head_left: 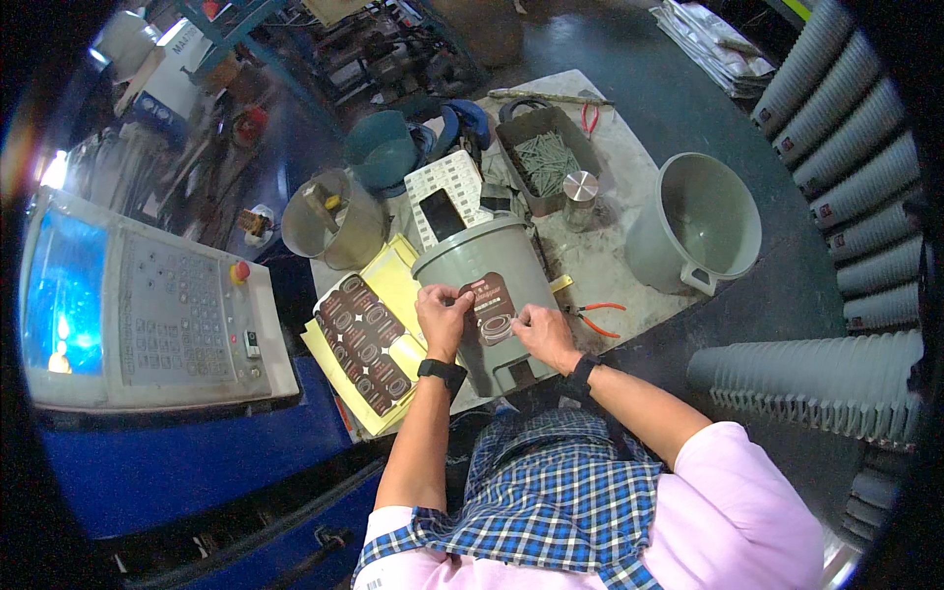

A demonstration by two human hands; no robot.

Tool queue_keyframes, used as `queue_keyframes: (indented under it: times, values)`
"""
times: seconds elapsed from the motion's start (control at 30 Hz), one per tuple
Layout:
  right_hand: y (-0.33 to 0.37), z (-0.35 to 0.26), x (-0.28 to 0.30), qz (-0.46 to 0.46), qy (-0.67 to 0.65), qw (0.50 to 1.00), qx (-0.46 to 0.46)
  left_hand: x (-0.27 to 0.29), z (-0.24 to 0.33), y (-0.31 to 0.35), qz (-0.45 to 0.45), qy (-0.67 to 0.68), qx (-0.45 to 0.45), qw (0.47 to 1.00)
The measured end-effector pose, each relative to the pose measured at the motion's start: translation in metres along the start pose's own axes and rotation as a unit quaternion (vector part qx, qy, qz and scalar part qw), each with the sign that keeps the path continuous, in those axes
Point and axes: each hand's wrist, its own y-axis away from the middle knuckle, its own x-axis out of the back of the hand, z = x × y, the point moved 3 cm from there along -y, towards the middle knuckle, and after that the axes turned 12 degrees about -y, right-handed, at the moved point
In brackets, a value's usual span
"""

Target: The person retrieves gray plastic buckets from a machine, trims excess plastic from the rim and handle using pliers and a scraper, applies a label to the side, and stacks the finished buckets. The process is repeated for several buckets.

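A grey plastic bucket (526, 258) is in front of me, its wall facing me and a slot-like handle at its near end. Against that wall is a brown printed label (497, 307). My left hand (444, 320) pinches the label's left side between thumb and fingers. At the label's right edge, my right hand (547, 336) is closed, fingertips pinched on that edge. Left of the bucket, a sheet of similar brown labels (362, 339) lies on yellow paper (395, 264). A dark phone (442, 214) rests on a white printed sheet (425, 179) beyond the bucket.
On the worktable (629, 187) are a bin of screws (547, 162), a metal-lidded jar (580, 202), orange-handled pliers (600, 320), another grey bucket (694, 224) and a translucent tub (336, 218). A machine control panel (177, 315) stands left. Stacked grey buckets (806, 383) line the right.
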Motion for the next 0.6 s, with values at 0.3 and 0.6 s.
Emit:
queue_keyframes:
  times: [0.3, 0.6]
  values:
    - [-0.036, -0.027, 0.033, -0.132, 0.189, 0.973, -0.018, 0.005, 0.010, 0.046, 0.050, -0.158, -0.052, 0.985]
    - [-0.098, -0.034, 0.021, -0.043, 0.118, 0.992, -0.027, 0.000, -0.011, 0.071, 0.013, -0.102, -0.013, 0.995]
